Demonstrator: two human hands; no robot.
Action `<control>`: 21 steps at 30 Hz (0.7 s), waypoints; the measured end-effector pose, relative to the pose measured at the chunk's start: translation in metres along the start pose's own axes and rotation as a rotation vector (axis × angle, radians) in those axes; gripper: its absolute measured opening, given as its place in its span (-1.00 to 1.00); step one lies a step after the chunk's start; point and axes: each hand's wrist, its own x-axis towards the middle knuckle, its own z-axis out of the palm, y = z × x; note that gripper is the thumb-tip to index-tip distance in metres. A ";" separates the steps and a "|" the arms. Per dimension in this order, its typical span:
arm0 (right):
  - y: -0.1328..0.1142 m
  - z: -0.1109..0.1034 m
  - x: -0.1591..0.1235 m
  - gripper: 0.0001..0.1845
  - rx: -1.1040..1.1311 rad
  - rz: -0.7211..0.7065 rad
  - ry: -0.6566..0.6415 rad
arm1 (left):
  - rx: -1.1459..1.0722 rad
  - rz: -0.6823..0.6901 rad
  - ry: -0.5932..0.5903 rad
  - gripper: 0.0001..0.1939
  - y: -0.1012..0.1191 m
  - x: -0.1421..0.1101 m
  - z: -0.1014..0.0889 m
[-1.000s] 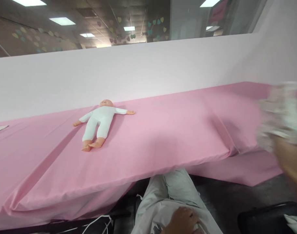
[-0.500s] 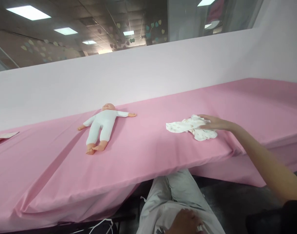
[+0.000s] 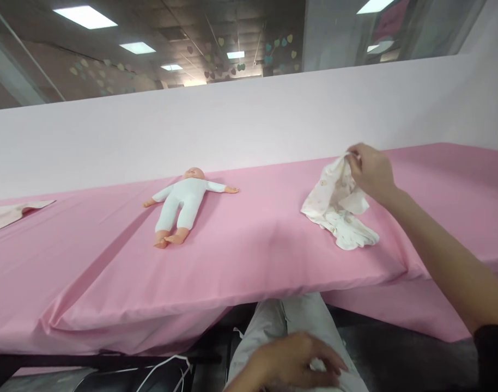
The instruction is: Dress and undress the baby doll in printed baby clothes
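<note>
White printed cloth is pinched along its top edge by the right hand, to the right of the doll, its lower folds resting on the pink sheet. Well apart, the left hand, fingers loosely parted, is over pale trousers, nearer than the doll; behind the doll rises a white wall.
</note>
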 end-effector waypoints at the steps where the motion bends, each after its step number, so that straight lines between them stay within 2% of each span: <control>1: -0.018 -0.005 0.017 -0.70 0.054 -0.022 0.043 | -0.065 0.072 0.083 -0.69 0.016 -0.005 -0.030; 2: -0.037 -0.009 0.032 -0.69 0.131 -0.035 0.046 | -0.076 0.104 0.206 -0.71 0.030 -0.008 -0.059; 3: -0.056 -0.012 0.046 -0.68 0.206 -0.004 0.049 | -0.061 0.122 0.395 -0.73 0.042 -0.010 -0.086; 5: -0.092 -0.015 0.065 -0.63 0.364 0.041 -0.031 | 0.030 0.168 0.796 -0.73 0.059 -0.009 -0.136; 6: -0.109 -0.014 0.070 -0.57 0.455 0.061 -0.073 | 0.073 0.191 0.958 -0.72 0.064 -0.007 -0.158; 7: -0.123 -0.013 0.073 -0.53 0.560 0.067 -0.110 | 0.100 0.221 1.086 -0.68 0.068 -0.005 -0.178; 8: -0.136 -0.012 0.074 -0.49 0.672 0.043 -0.149 | 0.123 0.248 1.166 -0.62 0.070 -0.002 -0.197; 11: -0.162 -0.009 0.069 -0.45 1.031 -0.007 -0.227 | 0.143 0.257 1.232 -0.54 0.073 0.005 -0.241; 15: -0.179 -0.015 0.064 -0.48 1.371 0.111 -0.234 | 0.157 0.210 1.281 -0.64 0.072 0.014 -0.276; 18: -0.185 -0.020 0.064 -0.54 1.402 0.122 -0.294 | 0.215 0.218 1.330 -0.73 0.070 0.018 -0.295; 21: -0.185 -0.016 0.063 -0.47 1.319 -0.018 -0.334 | 0.288 0.246 1.378 -0.79 0.072 0.021 -0.316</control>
